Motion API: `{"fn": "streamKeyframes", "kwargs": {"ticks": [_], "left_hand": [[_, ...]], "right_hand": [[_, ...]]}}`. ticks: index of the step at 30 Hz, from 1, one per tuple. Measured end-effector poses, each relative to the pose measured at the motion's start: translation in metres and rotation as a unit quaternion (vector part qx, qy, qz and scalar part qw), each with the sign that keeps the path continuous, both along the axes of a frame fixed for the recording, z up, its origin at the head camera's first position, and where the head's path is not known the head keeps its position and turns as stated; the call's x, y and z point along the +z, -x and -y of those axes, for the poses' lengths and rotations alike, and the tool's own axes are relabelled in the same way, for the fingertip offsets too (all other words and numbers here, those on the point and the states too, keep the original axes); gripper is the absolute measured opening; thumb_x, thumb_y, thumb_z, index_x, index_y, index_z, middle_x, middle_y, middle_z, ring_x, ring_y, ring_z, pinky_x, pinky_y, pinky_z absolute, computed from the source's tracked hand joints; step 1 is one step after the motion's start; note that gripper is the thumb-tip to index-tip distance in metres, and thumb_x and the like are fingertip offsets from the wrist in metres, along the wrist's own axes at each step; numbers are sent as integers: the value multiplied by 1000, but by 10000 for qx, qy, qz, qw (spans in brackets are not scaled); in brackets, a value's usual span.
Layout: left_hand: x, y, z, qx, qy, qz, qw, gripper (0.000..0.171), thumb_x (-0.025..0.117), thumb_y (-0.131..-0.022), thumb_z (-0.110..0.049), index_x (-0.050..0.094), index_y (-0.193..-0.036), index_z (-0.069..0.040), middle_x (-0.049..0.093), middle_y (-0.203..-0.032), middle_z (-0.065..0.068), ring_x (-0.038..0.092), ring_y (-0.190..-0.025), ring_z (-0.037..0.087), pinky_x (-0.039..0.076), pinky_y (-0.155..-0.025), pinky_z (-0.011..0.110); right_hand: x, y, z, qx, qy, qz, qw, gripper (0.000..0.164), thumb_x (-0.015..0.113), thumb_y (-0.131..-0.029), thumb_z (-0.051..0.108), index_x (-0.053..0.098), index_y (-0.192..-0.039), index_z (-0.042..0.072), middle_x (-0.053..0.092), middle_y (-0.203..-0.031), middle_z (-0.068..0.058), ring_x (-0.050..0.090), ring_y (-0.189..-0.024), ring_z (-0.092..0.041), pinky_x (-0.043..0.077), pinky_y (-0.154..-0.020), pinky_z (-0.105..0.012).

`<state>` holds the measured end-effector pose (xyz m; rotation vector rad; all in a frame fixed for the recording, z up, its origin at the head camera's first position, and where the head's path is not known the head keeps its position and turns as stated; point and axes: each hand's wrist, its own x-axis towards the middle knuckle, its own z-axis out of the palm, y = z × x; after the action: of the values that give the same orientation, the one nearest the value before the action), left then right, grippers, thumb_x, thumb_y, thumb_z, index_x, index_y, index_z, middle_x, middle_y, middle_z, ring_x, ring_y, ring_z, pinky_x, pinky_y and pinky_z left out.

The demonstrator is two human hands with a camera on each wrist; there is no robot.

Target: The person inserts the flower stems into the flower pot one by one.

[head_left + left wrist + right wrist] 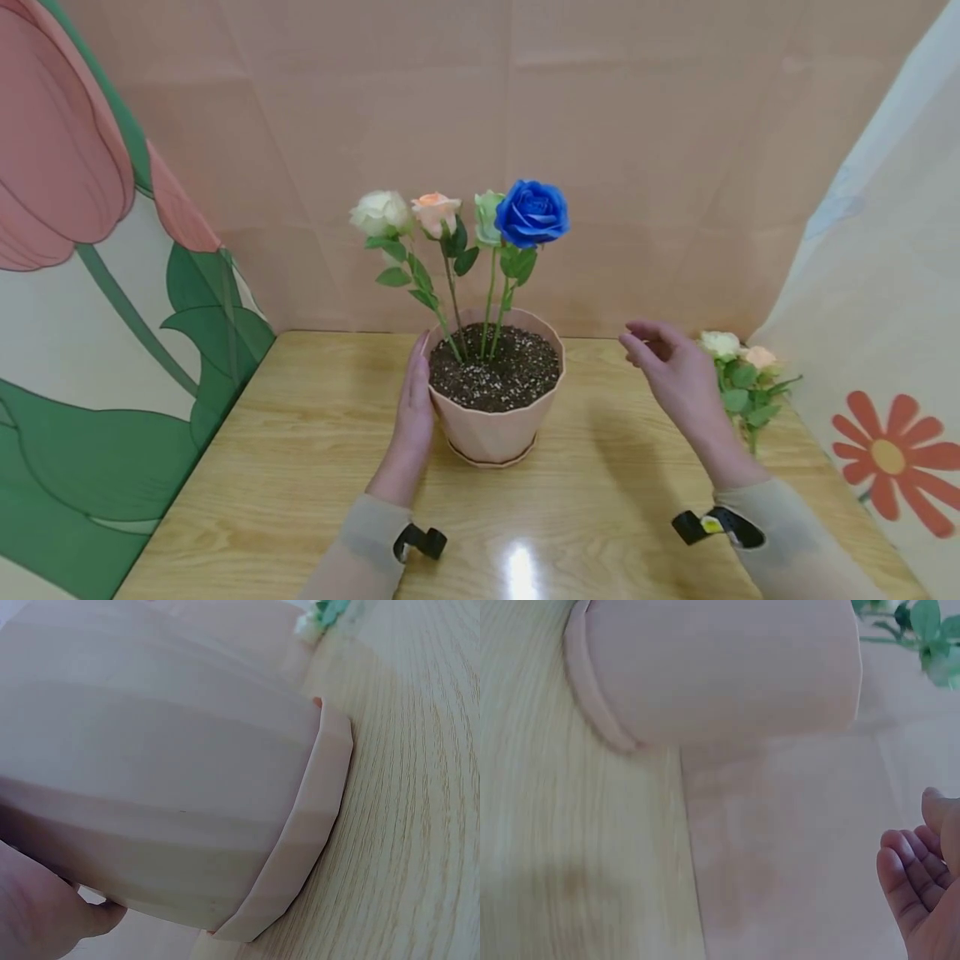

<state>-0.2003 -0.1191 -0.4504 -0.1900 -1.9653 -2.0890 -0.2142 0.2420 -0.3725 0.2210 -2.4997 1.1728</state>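
A pale pink flowerpot (pixel 495 425) full of dark soil (pixel 498 383) stands on its saucer (pixel 300 832) in the middle of the table. Rising from the soil are a white rose (pixel 380 213), a peach rose (pixel 435 215), a pale green rose (pixel 487 218) and a blue rose (pixel 533 214), with green stems and leaves. My left hand (pixel 415 400) rests along the pot's left side, fingers straight and up near the rim. Right of the pot, in the air, my right hand (pixel 675 375) holds nothing, its fingers loosely bent.
More flowers, a white rose (pixel 720 344) and a peach rose (pixel 760 358) with leafy stems, lie at the table's right edge beyond my right hand. Behind the wooden table (pixel 300 467) hangs a pink backdrop (pixel 637 167), with flower-printed cloths at both sides.
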Motion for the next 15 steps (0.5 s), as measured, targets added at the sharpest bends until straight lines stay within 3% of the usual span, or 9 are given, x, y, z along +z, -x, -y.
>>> {"fn": "streamKeyframes", "kwargs": {"ticks": [10, 15], "left_hand": [[-1, 2, 1, -18, 15, 14, 10000, 67, 23, -120, -53, 25, -177, -18, 24, -182, 2, 17, -167, 26, 11, -136, 54], [-2, 1, 0, -3, -24, 28, 10000, 66, 23, -120, -52, 26, -177, -18, 25, -182, 2, 18, -167, 26, 11, -136, 54]], "right_hand": [[-16, -4, -51, -328, -435, -85, 9985, 44, 66, -112, 43, 74, -139, 9, 79, -108, -12, 72, -83, -10, 55, -60, -20], [-25, -7, -73, -413, -488, 29, 9980, 44, 65, -113, 39, 73, -139, 5, 77, -108, -16, 69, -80, 2, 56, -61, -18]]}}
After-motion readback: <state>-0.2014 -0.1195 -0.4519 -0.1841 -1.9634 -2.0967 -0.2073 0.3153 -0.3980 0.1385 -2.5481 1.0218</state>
